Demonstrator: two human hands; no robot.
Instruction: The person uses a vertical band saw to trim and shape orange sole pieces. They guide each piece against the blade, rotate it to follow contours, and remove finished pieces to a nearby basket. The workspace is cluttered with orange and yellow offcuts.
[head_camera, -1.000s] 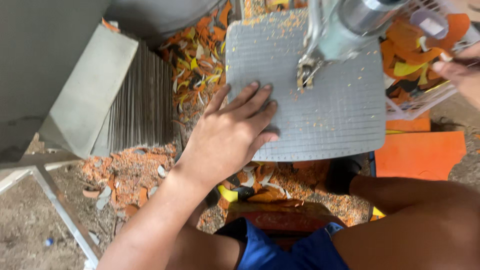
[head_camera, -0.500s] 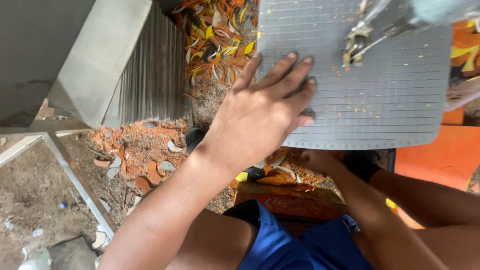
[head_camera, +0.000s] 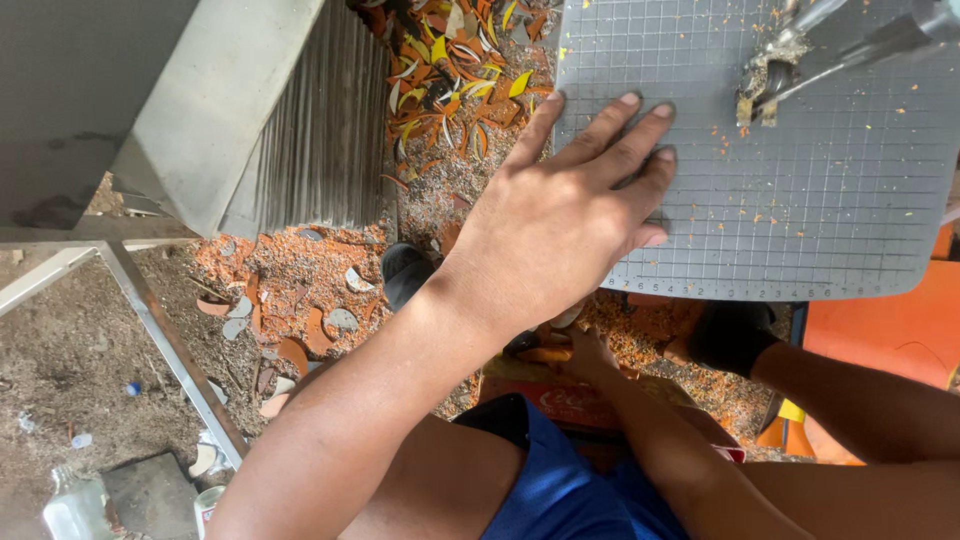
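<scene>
Grey gridded table, one hand flat on it and one reaching beneath

Head view. Grey and ruled with a fine square grid, the work table (head_camera: 800, 200) fills the upper right of the picture and carries a light scatter of orange dust. At its far edge hangs a metal cutting head (head_camera: 765, 85), crusted with residue and fixed to a bright metal arm that leaves the picture at the top right; it stands well apart from the fingers. The left hand (head_camera: 560, 225) lies palm down on the near left part of the table, its fingers (head_camera: 610, 125) extended, slightly spread and pressed flat, pinching nothing; a hand laid this way reads as a brace that steadies the body against the surface. The right hand (head_camera: 585, 350) is below the table's near edge, over a reddish box (head_camera: 570, 400) that rests by the person's legs; its fingers are mostly hidden by the left wrist, so whether they grip anything cannot be told. Blue shorts (head_camera: 560, 480) show at the bottom centre. A bank of thin grey sheets (head_camera: 320, 130) stands on edge at the left of the table, within arm's reach. Curved orange and yellow offcuts (head_camera: 450, 60) are heaped on the ground between sheets and table, where trimmings would fall, and orange grit with paler fragments (head_camera: 300, 290) spreads toward a metal frame (head_camera: 160, 340) at the lower left. An orange sheet (head_camera: 880, 330) lies at the lower right
</scene>
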